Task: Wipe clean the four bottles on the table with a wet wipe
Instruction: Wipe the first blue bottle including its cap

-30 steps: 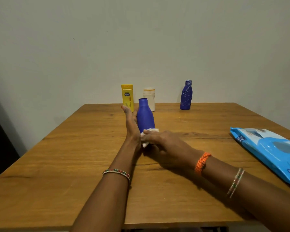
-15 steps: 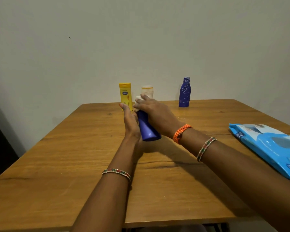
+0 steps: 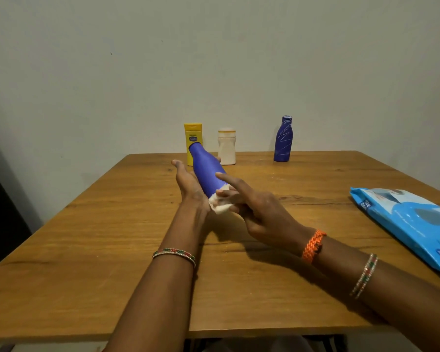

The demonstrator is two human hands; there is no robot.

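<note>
Wooden table [image 3: 92,250], warm brown with visible grain, pushed against a plain pale wall [image 3: 214,59]. Dark strip at the far left edge of the view, too dim to make out.

Along the table's far edge, three bottles upright: a yellow bottle [image 3: 193,134] on the left, a white bottle [image 3: 226,146] just beside it, and a dark blue patterned bottle [image 3: 283,139] standing well apart to the right. At the right edge of the table, lying flat, a blue wet-wipe pack [image 3: 412,222], partly cut off by the frame.

Above the middle of the table, lifted clear of the wood and tilted, a plain blue bottle [image 3: 206,171], neck pointing away and to the left, overlapping the yellow bottle in the view.

Left hand [image 3: 188,184] stretched forward, palm turned inward, cradling the blue bottle from its left side; fingers mostly hidden behind the bottle, one fingertip peeking past its far right side, so presumably curled round it. Beaded bangle [image 3: 174,254] on that wrist.

Right hand [image 3: 259,209] at the bottle's base, pinching a crumpled white wipe [image 3: 220,203] against the bottom end, forefinger extended and lying along the bottle's side, remaining fingers curled in. Orange braided band [image 3: 313,246] and a thin beaded bangle [image 3: 365,275] on that forearm.
</note>
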